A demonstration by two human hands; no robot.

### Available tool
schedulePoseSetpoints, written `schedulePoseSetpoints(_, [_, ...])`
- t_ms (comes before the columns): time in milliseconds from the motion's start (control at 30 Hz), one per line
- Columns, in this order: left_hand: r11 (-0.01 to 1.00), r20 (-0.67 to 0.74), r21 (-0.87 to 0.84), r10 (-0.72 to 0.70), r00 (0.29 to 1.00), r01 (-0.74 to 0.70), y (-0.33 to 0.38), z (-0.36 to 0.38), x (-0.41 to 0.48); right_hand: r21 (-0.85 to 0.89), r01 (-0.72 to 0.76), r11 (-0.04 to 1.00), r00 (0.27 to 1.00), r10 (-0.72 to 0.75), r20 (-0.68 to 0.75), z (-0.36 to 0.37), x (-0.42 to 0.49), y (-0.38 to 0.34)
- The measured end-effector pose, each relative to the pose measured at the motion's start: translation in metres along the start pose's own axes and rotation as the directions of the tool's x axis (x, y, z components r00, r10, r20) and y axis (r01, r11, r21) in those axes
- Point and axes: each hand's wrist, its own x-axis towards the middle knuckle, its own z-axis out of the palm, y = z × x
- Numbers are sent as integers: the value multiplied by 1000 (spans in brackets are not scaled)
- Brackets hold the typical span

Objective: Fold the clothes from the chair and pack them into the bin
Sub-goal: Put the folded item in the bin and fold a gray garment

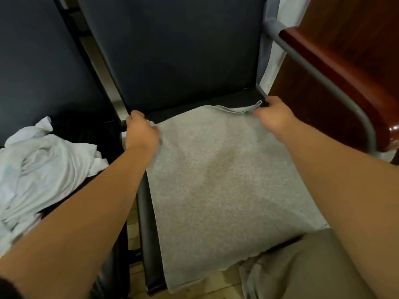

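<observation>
A grey garment (216, 175) lies spread flat over the seat of a dark chair (172, 50), its near edge hanging over the seat front. My left hand (140, 132) pinches the garment's far left corner. My right hand (274, 117) grips the far right corner, where a folded hem sticks up. A crumpled heap of white clothes (41, 169) lies on the neighbouring dark chair at the left. No bin shows in the view.
A second dark chair back (43, 61) stands at the left. A red-brown wooden armrest (336, 78) on a grey metal tube runs along the right. Light floor tiles (216, 279) show below the seat. My leg in olive trousers (313, 266) is at bottom right.
</observation>
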Motion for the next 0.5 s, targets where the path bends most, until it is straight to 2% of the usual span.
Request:
schedulePoseSetpoints(100, [927, -78, 344, 184, 980, -146, 2, -3, -21, -189, 136, 972, 991, -134, 23, 3, -8, 1])
schedulePoseSetpoints(167, [856, 27, 460, 253, 967, -237, 2, -4, -39, -305, 219, 927, 976, -204, 78, 7, -14, 1])
schedulePoseSetpoints(233, [825, 184, 488, 221, 958, -284, -2, 1, -57, -374, 284, 883, 958, -241, 158, 12, -22, 2])
schedulePoseSetpoints(300, [826, 284, 475, 183, 941, -304, -10, 8, -68, -413, 293, 863, 954, -231, 193, 17, -28, 3])
schedulePoseSetpoints(400, [857, 315, 411, 185, 931, -309, -22, 16, -73, -515, 284, 809, 954, -187, 233, 21, -31, 4])
schedulePoseSetpoints(500, [848, 334, 416, 195, 922, -330, -29, 18, -65, -613, 287, 736, 949, -133, 285, 22, -29, 3])
